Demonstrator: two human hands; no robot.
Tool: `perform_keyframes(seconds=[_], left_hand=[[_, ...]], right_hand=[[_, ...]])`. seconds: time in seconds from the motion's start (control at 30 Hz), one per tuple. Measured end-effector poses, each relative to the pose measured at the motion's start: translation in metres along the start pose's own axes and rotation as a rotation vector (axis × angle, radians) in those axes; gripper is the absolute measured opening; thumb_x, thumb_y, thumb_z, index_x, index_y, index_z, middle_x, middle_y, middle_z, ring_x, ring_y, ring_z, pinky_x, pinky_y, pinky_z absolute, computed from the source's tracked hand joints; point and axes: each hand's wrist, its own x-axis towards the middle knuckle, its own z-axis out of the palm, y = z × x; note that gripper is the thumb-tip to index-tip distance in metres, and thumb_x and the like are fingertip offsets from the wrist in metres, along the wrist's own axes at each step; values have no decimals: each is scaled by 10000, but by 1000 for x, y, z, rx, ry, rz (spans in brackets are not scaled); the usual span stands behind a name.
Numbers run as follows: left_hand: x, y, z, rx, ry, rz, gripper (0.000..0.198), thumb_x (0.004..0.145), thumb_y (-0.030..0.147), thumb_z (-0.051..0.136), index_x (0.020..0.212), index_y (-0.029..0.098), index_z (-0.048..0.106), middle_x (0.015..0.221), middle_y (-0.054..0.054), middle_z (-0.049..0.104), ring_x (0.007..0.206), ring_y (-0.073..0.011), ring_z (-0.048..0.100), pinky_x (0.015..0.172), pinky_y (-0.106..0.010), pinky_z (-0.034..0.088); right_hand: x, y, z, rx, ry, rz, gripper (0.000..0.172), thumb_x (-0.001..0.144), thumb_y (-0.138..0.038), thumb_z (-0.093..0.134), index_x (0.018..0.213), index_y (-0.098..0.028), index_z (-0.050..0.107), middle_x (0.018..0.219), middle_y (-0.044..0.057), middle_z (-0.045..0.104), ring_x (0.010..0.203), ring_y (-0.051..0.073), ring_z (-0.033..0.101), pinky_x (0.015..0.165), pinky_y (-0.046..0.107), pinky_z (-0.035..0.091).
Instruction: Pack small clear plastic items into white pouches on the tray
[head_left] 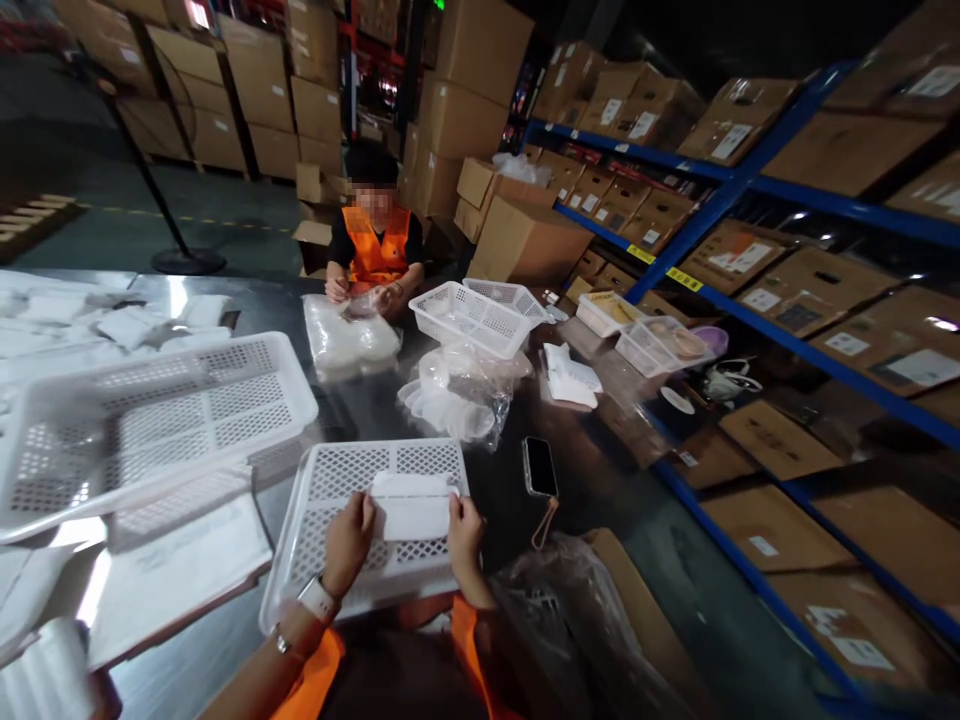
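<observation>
A flat white packet, folded across near its far edge, lies between my hands. My left hand is closed on its left edge, thumb on top. Its right edge is pinched in my right hand. What the packet is made of cannot be made out. Directly beneath is a white lattice-patterned plastic basket, which seems to be bottom up. Just to the right of the basket, a phone with a wrist strap lies on the dark tabletop.
A large white basket stands left, with white packets behind it. Ahead lie a clear bag of white round pieces and another plastic bag under a co-worker's hands. A plastic-lined carton sits right, beside blue shelving.
</observation>
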Motion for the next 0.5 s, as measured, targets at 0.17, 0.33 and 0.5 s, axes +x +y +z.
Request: perform_keyframes(seconds=[0.17, 0.33, 0.5], left_hand=[[5, 5, -10, 220, -115, 12, 253, 971, 272, 386, 881, 160, 593, 646, -72, 642, 582, -201, 617, 537, -265, 292], [7, 17, -30, 393, -161, -9, 360, 967, 217, 310, 924, 94, 646, 719, -159, 672, 648, -289, 669, 559, -331, 420], [7, 27, -18, 360, -58, 349, 505, 899, 64, 245, 1332, 73, 505, 1287, -229, 603, 1185, -320, 593, 951, -473, 482]], right_hand=[[8, 5, 6, -44, -181, 31, 511, 894, -596, 408, 670, -210, 658, 619, 95, 673, 554, 196, 589, 558, 288, 423], [20, 3, 8, -56, -229, 39, 372, 892, -378, 448, 1057, -146, 688, 898, 151, 730, 853, 268, 685, 748, 352, 531], [12, -15, 9, -37, -303, -230, 478, 931, -187, 310, 1348, -139, 539, 1356, 172, 573, 1298, 260, 498, 1121, 476, 367]])
